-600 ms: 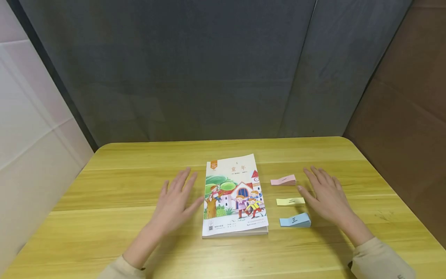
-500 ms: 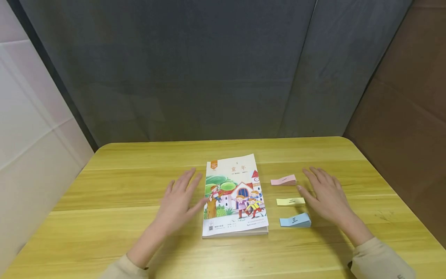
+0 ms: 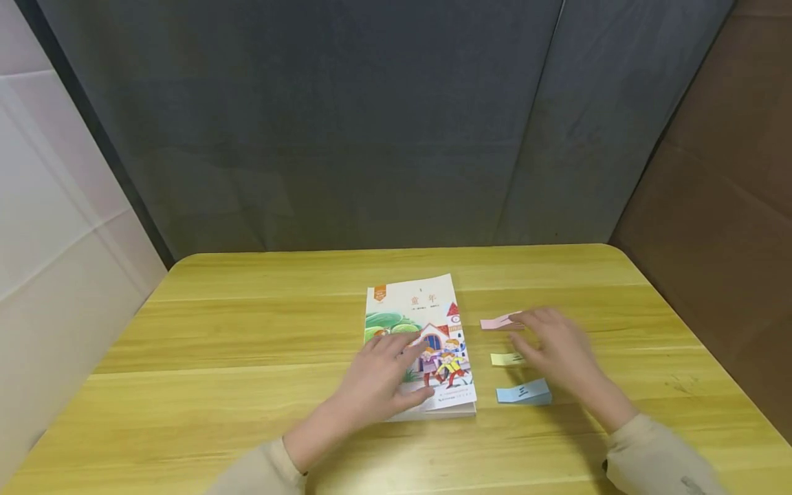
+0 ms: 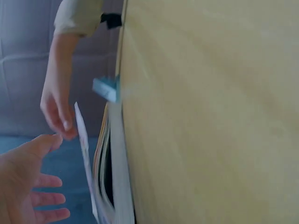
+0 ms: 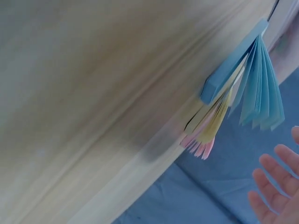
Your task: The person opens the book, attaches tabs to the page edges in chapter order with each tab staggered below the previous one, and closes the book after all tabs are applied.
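Observation:
A paperback book (image 3: 427,313) with an illustrated cover lies on the table, its lower cover edge lifted off the pages. Above its lower left part is my left hand (image 3: 377,381), fingers spread; the left wrist view shows a gap between this hand (image 4: 23,182) and the cover (image 4: 86,158). To the book's right lie three small sticky note pads: pink (image 3: 497,322), yellow (image 3: 504,359) and blue (image 3: 523,392), marked with black strokes. My right hand (image 3: 557,350) hovers over the pink and yellow pads, partly hiding both. In the right wrist view its fingers (image 5: 275,179) are loosely bent and hold nothing.
The wooden table (image 3: 216,344) has rounded far corners. A dark grey cloth (image 3: 346,137) hangs behind it, a white one (image 3: 68,227) on the left and a brown one (image 3: 724,185) on the right.
My left hand has moved right, from beside the book to above its cover. My right hand has moved left, over the pink and yellow pads. Book and pads lie as before.

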Motion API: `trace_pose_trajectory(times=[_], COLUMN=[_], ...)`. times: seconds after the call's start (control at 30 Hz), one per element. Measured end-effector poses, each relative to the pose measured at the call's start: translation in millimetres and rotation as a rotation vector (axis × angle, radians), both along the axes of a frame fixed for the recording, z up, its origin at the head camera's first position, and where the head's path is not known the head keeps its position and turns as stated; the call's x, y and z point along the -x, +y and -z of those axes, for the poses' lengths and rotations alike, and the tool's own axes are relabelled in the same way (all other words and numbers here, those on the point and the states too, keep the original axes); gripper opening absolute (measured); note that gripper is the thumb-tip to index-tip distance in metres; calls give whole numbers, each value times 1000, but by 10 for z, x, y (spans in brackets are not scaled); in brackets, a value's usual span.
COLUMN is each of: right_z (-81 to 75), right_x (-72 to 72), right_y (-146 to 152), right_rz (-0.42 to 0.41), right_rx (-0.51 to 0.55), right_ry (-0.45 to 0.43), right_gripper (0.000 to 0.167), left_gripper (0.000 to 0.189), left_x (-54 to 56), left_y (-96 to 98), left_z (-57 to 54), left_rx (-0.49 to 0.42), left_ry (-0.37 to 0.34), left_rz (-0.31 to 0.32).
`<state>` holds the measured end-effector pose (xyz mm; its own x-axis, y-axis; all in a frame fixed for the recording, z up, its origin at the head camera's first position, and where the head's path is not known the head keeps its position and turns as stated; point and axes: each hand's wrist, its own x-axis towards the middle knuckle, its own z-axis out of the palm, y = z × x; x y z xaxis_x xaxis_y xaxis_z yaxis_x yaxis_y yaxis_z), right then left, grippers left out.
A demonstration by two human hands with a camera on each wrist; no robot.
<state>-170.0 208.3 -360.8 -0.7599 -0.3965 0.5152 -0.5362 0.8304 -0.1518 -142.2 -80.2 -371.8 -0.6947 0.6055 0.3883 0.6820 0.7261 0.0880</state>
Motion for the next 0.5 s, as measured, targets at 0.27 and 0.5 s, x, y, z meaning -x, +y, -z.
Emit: trace_pose_trajectory(times=[0.27,0.5], right_z=[74,126], right_x=[2,-25], right_y=[-121,-179], right_rz=[-53,-134], right_rx=[-79,-111], right_ry=[-9,-36], right_gripper=[27,31], left_gripper=[74,70], left_x=[-50,-63], left_y=[186,201], left_z=[91,121], left_rx=[133,151], left_ry=[18,18], left_rz=[45,45])
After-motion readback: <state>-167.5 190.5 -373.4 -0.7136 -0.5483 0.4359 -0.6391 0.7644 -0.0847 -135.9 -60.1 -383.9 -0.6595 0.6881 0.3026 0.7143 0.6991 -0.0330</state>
